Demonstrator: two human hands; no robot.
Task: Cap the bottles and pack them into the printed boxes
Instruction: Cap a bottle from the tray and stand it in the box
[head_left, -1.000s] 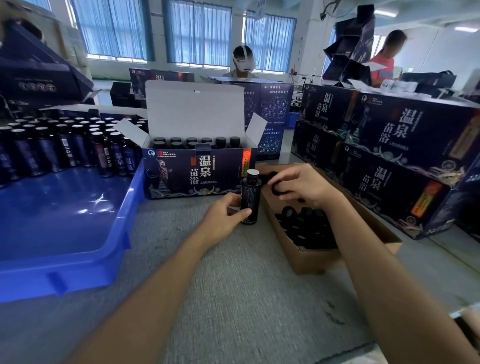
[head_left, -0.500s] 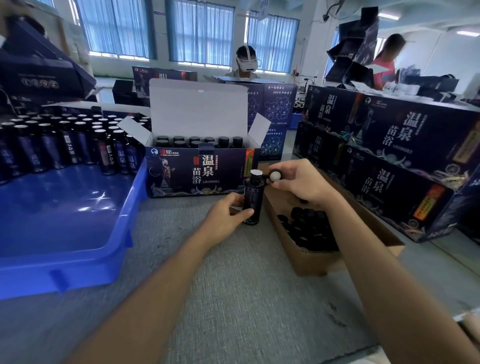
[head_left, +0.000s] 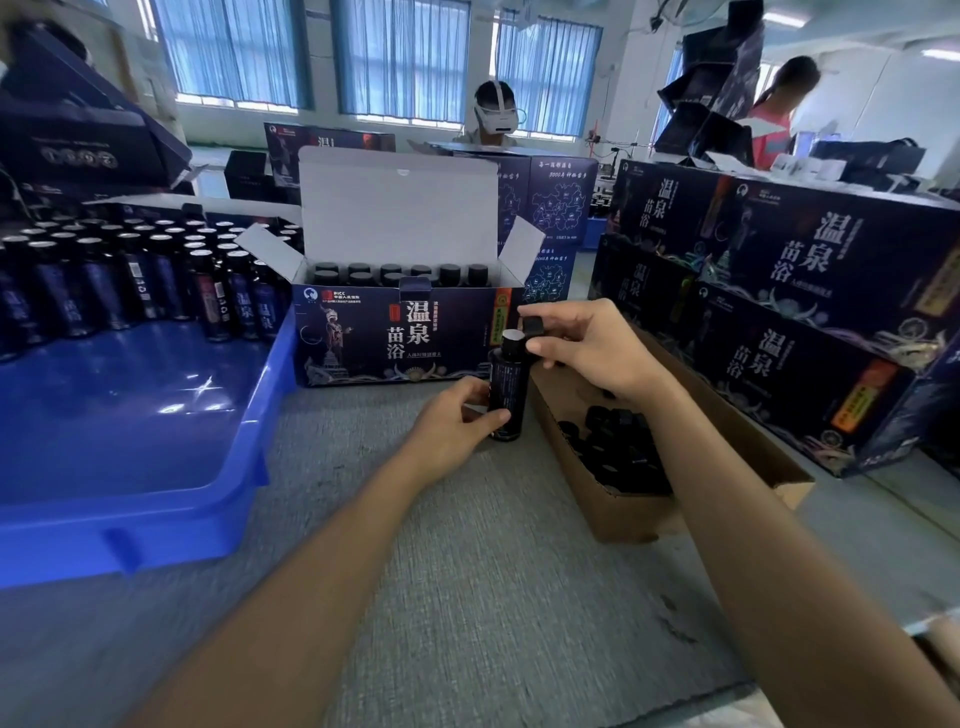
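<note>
A dark bottle (head_left: 508, 387) with a white sealed mouth stands upright on the grey table, and my left hand (head_left: 457, 423) grips its lower body. My right hand (head_left: 587, 345) pinches a black cap (head_left: 532, 326) just above and to the right of the bottle's mouth, not on it. Right behind stands the open printed box (head_left: 395, 338), its white lid up, with several capped bottles (head_left: 400, 273) inside.
A blue tray (head_left: 156, 441) on the left carries several uncapped bottles (head_left: 130, 275) at its far side. A brown cardboard box (head_left: 675, 493) of black caps (head_left: 613, 447) lies under my right forearm. Stacked printed boxes (head_left: 789, 312) fill the right. Two people work at the back.
My right hand lifted a black cap out of the cardboard box and brought it up beside the bottle's mouth, turning it over. My left hand kept holding the bottle in place.
</note>
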